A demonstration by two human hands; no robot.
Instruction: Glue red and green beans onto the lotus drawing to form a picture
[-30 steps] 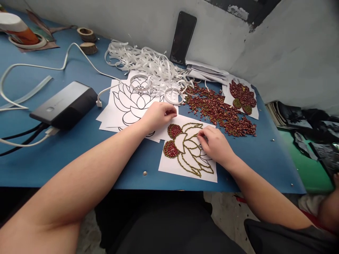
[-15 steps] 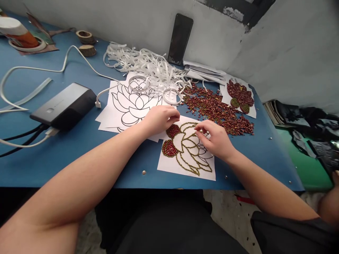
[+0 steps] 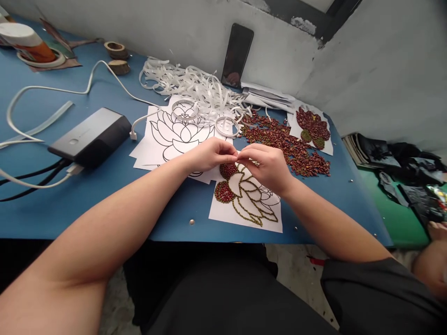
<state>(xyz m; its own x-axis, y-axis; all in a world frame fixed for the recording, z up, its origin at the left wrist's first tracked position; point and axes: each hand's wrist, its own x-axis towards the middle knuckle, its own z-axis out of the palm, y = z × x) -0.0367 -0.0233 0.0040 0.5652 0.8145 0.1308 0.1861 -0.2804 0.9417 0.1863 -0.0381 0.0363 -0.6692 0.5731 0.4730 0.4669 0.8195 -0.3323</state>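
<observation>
My left hand and my right hand meet fingertip to fingertip above the upper edge of a white sheet. Both are pinched closed; whatever lies between the fingertips is too small to make out. The sheet bears a lotus drawing outlined in green beans, with two round parts filled with red beans. Part of the drawing is hidden under my right hand. Behind it lies a loose pile of red and green beans. Printed lotus sheets lie beside my left hand.
Two tape rolls and shredded white strips lie behind my hands. A phone leans on the wall. At left are a power bank with cables and a bottle. A finished bean flower lies at right. Part of another person shows far right.
My right hand has moved left so its fingertips touch those of my left hand. The camera view has shifted slightly.
</observation>
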